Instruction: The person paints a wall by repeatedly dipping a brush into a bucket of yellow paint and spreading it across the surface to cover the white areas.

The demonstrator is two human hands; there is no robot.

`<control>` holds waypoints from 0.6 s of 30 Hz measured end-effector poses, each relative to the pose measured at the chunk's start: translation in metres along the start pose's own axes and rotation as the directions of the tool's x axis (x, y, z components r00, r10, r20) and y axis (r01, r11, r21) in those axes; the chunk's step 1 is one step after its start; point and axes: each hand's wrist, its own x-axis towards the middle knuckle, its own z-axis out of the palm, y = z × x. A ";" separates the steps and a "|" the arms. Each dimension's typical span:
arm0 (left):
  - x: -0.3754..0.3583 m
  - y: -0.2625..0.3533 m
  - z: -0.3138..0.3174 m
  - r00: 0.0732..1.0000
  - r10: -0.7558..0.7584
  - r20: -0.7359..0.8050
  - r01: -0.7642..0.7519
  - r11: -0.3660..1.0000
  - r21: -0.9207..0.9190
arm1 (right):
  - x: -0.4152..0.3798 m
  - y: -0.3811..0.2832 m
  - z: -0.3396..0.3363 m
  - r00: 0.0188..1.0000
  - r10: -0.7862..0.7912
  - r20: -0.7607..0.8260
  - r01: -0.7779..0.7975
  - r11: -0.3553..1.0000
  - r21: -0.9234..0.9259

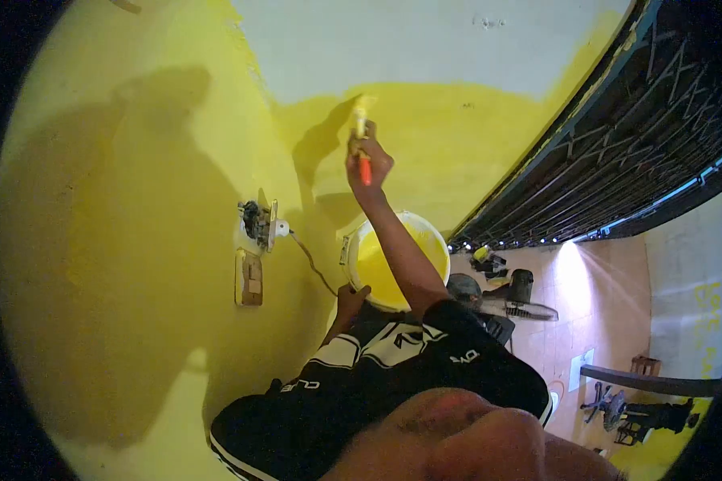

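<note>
A paintbrush (363,120) with a red handle end is held in my right hand (369,160), its yellow bristles at the upper edge of the yellow paint on the wall (425,120). Below my raised forearm is a white bucket (435,240) holding yellow paint (377,268). My left hand (351,301) grips the lower left rim of the bucket, fingers curled at the edge. Above the yellow band, the wall is pale white.
On the left wall hangs an open socket box (255,227) with a plug and cord (313,260); a switch plate (249,277) sits below. A folding metal gate (602,144) runs along the right. A fan (529,309) stands behind the bucket.
</note>
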 end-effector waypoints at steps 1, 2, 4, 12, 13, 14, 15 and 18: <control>-0.004 -0.008 0.000 1.000 -0.011 0.001 0.011 1.000 0.008 | -0.005 -0.003 0.004 0.997 0.067 0.040 -0.069 0.996 0.050; 0.000 -0.012 0.003 1.000 -0.010 0.005 0.011 0.995 -0.102 | -0.004 -0.004 0.008 0.990 0.119 0.081 -0.127 0.986 0.105; 0.004 -0.013 0.007 1.000 -0.002 0.007 0.004 0.975 -0.220 | 0.002 -0.009 -0.005 0.993 0.048 0.108 -0.057 0.995 0.081; -0.003 0.001 0.003 1.000 0.009 0.025 -0.005 0.988 -0.154 | 0.000 0.012 -0.010 0.993 -0.119 0.027 0.120 0.990 -0.075; -0.001 -0.002 0.004 1.000 0.008 0.024 -0.004 0.988 -0.152 | 0.001 0.006 0.007 0.990 -0.136 0.030 0.137 0.991 -0.010; 0.001 -0.006 0.005 0.999 -0.030 0.026 0.034 0.988 -0.151 | 0.000 -0.001 0.008 0.991 -0.131 0.028 0.132 0.991 -0.011; 0.003 -0.010 0.003 0.998 -0.065 0.025 0.068 0.987 -0.148 | -0.001 -0.007 0.009 0.985 -0.081 0.149 0.079 0.997 0.015; 0.003 -0.011 0.007 1.000 -0.002 -0.016 0.000 0.989 -0.148 | 0.007 -0.016 0.010 0.959 -0.133 0.248 0.115 0.990 0.085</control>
